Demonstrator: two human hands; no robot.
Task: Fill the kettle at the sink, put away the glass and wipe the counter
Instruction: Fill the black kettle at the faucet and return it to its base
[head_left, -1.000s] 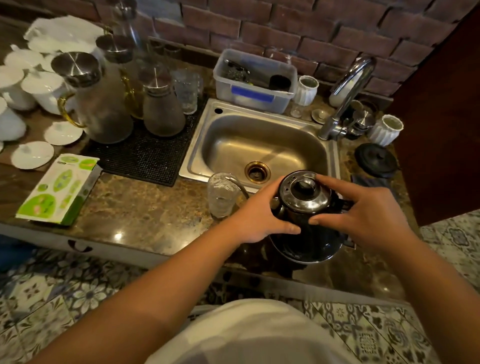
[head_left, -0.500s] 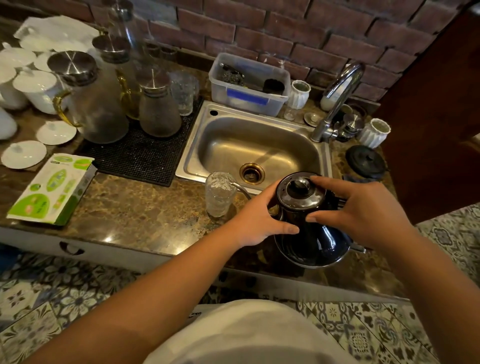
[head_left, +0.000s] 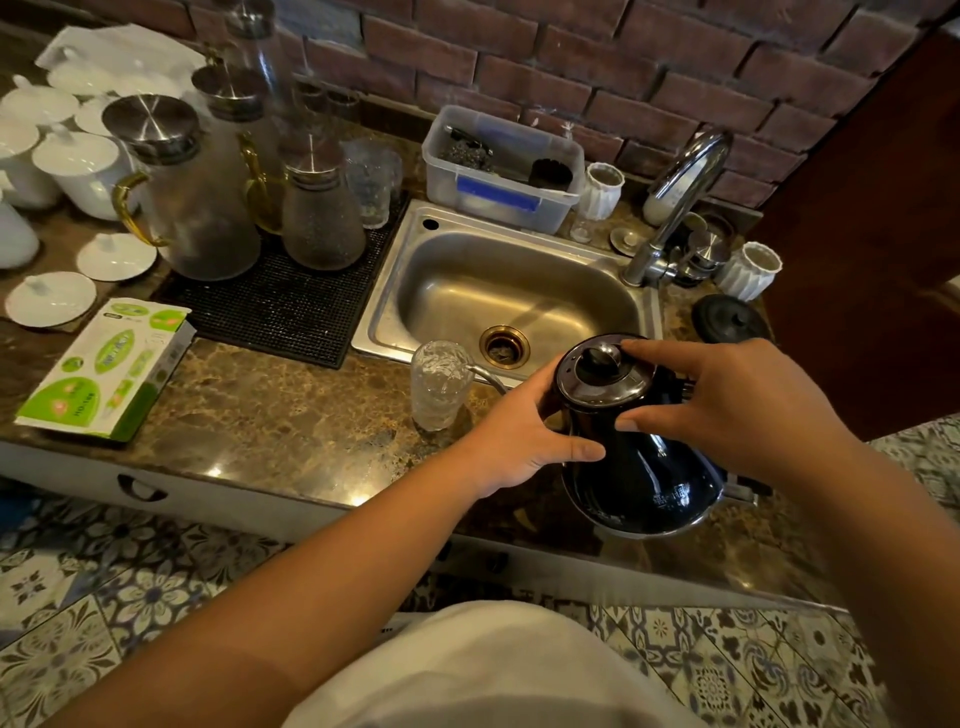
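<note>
A black gooseneck kettle (head_left: 644, 483) with a steel lid (head_left: 602, 371) stands on the brown marble counter (head_left: 270, 415), just in front of the steel sink (head_left: 514, 296). My left hand (head_left: 524, 431) wraps the kettle's neck from the left. My right hand (head_left: 727, 410) grips the kettle from the right, forefinger and thumb at the lid's rim. A clear textured glass (head_left: 439, 384) stands upright on the counter left of the kettle, beside its thin spout. The chrome tap (head_left: 680, 192) rises at the sink's back right corner.
Glass pitchers (head_left: 202, 208) and tumblers stand on a black mat (head_left: 280, 306) left of the sink. White teapots and lids (head_left: 52, 299) sit far left, with a green-white box (head_left: 109, 369). A plastic tub (head_left: 498, 171), white cups (head_left: 748, 270) and a black lid (head_left: 730, 319) lie around the sink.
The view has shifted slightly; both hands stay on the kettle, which has barely moved on the counter.
</note>
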